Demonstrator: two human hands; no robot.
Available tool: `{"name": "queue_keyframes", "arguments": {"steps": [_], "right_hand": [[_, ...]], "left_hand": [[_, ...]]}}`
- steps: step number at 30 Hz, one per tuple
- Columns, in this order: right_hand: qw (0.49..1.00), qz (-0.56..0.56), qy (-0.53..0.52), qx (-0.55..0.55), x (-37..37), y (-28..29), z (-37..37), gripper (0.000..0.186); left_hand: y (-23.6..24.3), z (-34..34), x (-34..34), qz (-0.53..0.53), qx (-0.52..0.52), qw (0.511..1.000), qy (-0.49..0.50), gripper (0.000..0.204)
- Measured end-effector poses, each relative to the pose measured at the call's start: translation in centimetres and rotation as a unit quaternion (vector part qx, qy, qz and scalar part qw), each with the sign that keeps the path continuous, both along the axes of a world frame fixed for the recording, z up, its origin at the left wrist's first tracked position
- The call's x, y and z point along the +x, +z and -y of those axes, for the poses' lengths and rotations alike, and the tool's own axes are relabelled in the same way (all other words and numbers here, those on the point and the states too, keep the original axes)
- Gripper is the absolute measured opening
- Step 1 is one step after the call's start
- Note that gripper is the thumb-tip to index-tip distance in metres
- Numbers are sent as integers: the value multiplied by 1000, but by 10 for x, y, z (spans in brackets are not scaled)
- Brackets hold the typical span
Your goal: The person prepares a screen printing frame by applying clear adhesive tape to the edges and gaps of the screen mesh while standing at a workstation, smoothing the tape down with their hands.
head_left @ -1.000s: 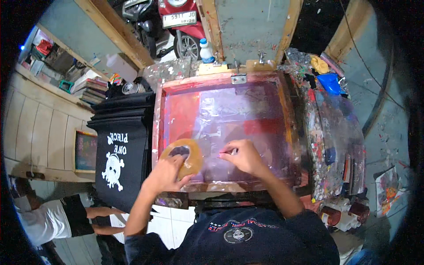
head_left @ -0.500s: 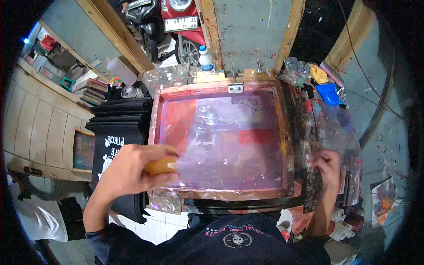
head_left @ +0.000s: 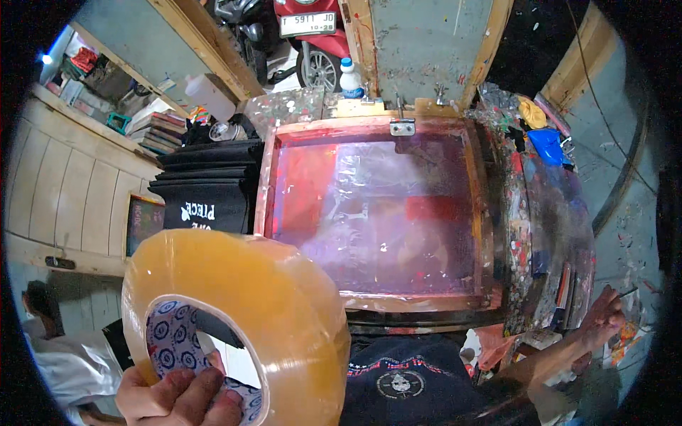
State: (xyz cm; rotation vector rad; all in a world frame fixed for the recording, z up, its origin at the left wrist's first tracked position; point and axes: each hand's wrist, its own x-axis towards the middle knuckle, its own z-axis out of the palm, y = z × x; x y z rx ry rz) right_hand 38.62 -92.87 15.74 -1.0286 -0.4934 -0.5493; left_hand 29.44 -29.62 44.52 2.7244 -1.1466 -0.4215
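Amber tape roll [head_left: 302,319], left fingers [head_left: 199,394] low inside its patterned core [head_left: 170,337]

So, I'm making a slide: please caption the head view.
Left hand gripping a roll of amber tape, wooden-framed screen beyond, right hand out to the side.

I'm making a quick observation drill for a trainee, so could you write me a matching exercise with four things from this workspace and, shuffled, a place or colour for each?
Things:
1. Roll of tape
2. Bottle
3. Stack of cloth
4. Screen frame

Places and colours:
A. Black, to the left of number 4
B. Wooden, with red and purple areas inside it
C. Amber, held in the left hand
D. White and blue, standing beyond the far edge of number 4

Right pairs: 1-C, 2-D, 3-A, 4-B
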Motion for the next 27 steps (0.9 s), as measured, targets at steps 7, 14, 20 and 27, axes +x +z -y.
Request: {"name": "queue_keyframes", "arguments": {"steps": [7, 14, 20, 27], "right_hand": [[966, -223, -61, -119, 67, -60, -117, 10], [782, -227, -121, -568, 93, 72, -180, 9], [680, 47, -94, -726, 114, 174, -258, 17], [657, 158, -40, -736, 135, 186, -311, 28]], "left_hand": [[-33, -14, -12, 109, -78, 989, 56, 51], [-148, -22, 39, 341, -195, 917, 71, 31], [-360, -45, 99, 342, -140, 920, 129, 42], [-400, -33, 88, 263, -143, 935, 188, 50]]}}
